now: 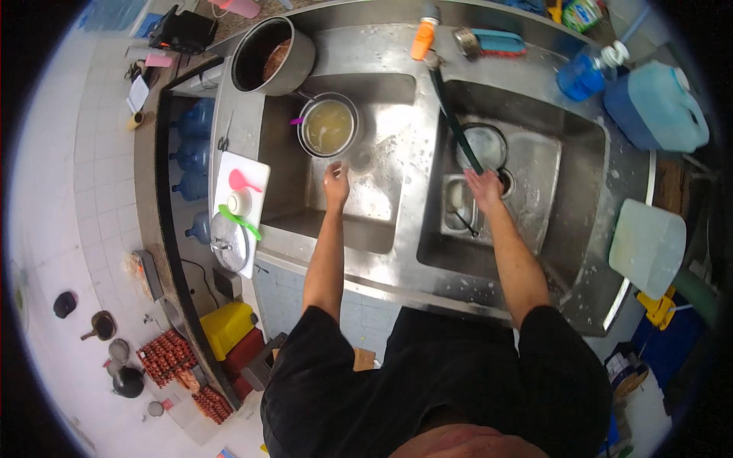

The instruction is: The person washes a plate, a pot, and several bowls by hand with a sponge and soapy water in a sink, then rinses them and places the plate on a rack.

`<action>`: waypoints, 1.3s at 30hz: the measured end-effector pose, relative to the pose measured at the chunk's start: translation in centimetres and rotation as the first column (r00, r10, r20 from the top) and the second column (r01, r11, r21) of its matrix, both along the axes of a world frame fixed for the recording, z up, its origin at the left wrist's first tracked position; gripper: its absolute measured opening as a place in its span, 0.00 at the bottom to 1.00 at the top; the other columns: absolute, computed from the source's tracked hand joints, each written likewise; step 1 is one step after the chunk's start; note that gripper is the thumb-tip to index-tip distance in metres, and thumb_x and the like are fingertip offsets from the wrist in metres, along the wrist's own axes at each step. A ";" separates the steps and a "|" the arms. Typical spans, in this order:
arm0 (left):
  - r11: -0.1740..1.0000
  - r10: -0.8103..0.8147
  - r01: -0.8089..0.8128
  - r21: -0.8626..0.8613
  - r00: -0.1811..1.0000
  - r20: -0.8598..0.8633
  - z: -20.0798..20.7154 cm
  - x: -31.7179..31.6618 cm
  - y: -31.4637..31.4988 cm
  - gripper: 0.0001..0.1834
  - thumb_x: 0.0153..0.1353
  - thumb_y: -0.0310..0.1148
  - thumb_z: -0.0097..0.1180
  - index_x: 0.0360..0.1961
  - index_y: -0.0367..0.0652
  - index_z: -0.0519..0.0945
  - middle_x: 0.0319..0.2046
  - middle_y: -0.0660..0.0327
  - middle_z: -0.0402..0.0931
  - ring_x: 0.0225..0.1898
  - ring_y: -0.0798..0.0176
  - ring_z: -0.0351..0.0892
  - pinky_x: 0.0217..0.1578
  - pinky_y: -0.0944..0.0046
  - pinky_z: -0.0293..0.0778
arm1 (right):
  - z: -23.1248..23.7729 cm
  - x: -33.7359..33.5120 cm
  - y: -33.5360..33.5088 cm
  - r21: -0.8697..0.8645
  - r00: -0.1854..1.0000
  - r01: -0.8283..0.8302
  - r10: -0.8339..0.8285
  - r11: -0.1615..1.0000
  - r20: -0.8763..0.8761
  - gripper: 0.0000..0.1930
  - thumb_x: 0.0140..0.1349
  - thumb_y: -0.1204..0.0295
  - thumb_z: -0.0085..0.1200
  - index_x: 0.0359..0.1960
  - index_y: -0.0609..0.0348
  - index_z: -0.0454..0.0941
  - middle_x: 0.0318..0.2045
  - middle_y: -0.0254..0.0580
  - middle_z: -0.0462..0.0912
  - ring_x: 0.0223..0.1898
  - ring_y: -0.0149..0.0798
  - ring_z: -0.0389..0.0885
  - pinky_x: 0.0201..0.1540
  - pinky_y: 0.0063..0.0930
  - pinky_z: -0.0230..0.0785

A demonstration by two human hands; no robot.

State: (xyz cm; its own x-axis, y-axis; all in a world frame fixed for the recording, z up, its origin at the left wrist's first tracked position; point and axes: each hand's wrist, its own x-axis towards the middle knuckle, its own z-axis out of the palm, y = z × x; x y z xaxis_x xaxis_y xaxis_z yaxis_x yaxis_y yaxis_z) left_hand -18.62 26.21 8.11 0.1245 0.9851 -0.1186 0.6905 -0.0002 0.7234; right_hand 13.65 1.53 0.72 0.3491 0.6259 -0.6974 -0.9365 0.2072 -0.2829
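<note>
I stand at a double stainless sink (397,252). My left hand (336,183) reaches into the left basin and holds a clear glass (360,160) just below a metal pot of yellowish liquid (328,126). My right hand (483,187) is in the right basin, resting on the edge of a rectangular steel container (458,206), near a round metal plate (482,145). A dark green hose (454,122) runs from the orange tap (422,40) down to the right hand.
A large dark pot (271,55) sits on the back left rim. A white cutting board (240,206) holds a pink spoon, a cup and a metal lid. Blue jugs (657,107), a detergent bottle (582,72) and a white tub (647,244) stand at right.
</note>
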 end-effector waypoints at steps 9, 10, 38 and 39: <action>0.914 0.403 -0.394 0.097 0.854 -0.329 -14.3 -3.2 15.7 0.31 0.47 0.41 0.61 0.44 0.23 0.72 0.40 0.35 0.75 0.44 0.40 0.77 0.47 0.51 0.72 | 5.0 -2.0 -8.6 -0.527 0.740 -0.245 0.508 0.814 0.441 0.16 0.65 0.63 0.50 0.49 0.59 0.74 0.44 0.40 0.78 0.43 0.36 0.78 0.46 0.30 0.70; 0.892 0.446 -0.445 0.082 0.831 -0.332 -15.1 -3.4 16.4 0.33 0.45 0.41 0.62 0.44 0.21 0.71 0.40 0.35 0.75 0.44 0.39 0.77 0.47 0.51 0.72 | 4.9 -1.9 -9.6 -0.531 0.739 -0.240 0.507 0.813 0.444 0.16 0.65 0.63 0.50 0.49 0.59 0.74 0.44 0.40 0.78 0.43 0.36 0.78 0.46 0.30 0.70; 0.783 0.028 -0.259 -0.565 0.923 -0.385 -12.4 -5.0 20.4 0.17 0.49 0.37 0.55 0.34 0.34 0.82 0.34 0.47 0.81 0.36 0.58 0.83 0.24 0.62 0.80 | 8.3 -6.6 -7.2 -0.738 0.186 -0.285 0.790 0.612 0.584 0.09 0.62 0.75 0.50 0.43 0.61 0.76 0.35 0.42 0.81 0.38 0.33 0.79 0.42 0.28 0.71; 0.909 0.077 -0.228 -0.350 0.915 -0.397 -12.9 -5.9 19.6 0.17 0.48 0.35 0.56 0.37 0.35 0.81 0.33 0.50 0.81 0.35 0.57 0.83 0.24 0.59 0.80 | 8.7 -6.7 -6.9 -0.755 0.147 -0.290 0.807 0.588 0.572 0.08 0.62 0.75 0.49 0.42 0.62 0.76 0.35 0.42 0.81 0.38 0.33 0.80 0.41 0.28 0.72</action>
State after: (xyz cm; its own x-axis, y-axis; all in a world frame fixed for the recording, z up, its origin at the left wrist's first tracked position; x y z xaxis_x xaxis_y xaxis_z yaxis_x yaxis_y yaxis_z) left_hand -24.56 45.82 -4.75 -0.1507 0.8560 -0.4945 0.8729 0.3500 0.3398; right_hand 6.90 -5.37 9.43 0.5292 0.6882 -0.4964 0.0700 -0.6184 -0.7827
